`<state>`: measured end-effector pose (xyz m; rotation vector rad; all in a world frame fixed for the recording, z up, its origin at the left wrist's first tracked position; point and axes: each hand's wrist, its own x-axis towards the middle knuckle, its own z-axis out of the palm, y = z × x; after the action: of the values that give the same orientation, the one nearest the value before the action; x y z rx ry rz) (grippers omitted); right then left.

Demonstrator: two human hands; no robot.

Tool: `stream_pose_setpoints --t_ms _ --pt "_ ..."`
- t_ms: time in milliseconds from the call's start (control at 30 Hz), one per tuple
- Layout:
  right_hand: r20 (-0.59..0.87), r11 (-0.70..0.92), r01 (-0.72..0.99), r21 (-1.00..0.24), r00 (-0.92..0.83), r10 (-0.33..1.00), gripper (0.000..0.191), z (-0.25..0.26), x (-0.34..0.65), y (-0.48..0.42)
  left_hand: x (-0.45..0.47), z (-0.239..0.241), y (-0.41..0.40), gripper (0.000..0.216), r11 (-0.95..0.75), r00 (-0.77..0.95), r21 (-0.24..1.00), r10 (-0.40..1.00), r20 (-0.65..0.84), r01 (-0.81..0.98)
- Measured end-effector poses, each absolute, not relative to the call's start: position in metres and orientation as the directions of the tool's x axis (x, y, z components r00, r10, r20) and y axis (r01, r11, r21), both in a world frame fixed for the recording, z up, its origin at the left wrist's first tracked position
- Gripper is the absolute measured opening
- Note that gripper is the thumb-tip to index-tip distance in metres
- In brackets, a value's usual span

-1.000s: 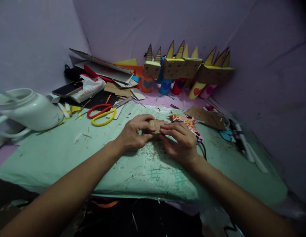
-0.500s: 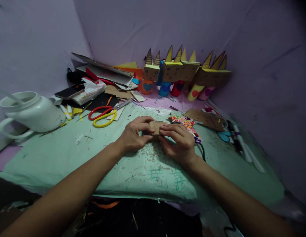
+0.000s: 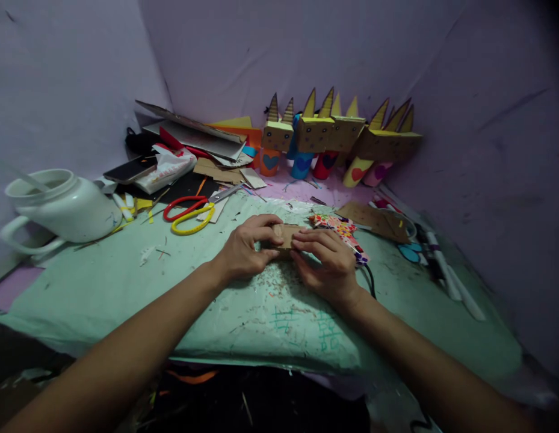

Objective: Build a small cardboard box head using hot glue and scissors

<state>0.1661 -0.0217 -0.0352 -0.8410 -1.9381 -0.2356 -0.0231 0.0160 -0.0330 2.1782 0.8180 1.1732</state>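
Observation:
A small folded piece of brown cardboard (image 3: 287,236) is held between both hands just above the table covering. My left hand (image 3: 247,246) grips its left end, thumb below and fingers on top. At the right end, my right hand (image 3: 327,255) pinches it the same way. The fingers cover much of the piece, so its full shape is hidden. Right behind my right hand lies a glue gun (image 3: 336,225) with a colourful patterned covering and a black cord. Scissors (image 3: 191,218) with red and yellow handles rest beyond my left hand.
Cardboard figures (image 3: 313,135) with horns line the back wall. A white mug (image 3: 65,207) stands at left, near a phone (image 3: 130,169) and stacked cardboard (image 3: 193,132). Markers (image 3: 448,270) lie at right. Scraps litter the green table covering (image 3: 180,313).
The view has shifted slightly, so the background appears a little lower and to the right. Both hands keep the same hold on the cardboard.

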Motion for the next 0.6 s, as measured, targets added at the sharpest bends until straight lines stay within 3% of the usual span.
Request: stream_pose_setpoints --t_ms 600 --pt "0.847 0.751 0.622 -0.221 -0.259 0.464 0.016 -0.0341 0.1627 -0.0221 -0.0244 -0.0327 0.0162 0.015 -0.681 0.452 0.681 0.714 0.535 0.269"
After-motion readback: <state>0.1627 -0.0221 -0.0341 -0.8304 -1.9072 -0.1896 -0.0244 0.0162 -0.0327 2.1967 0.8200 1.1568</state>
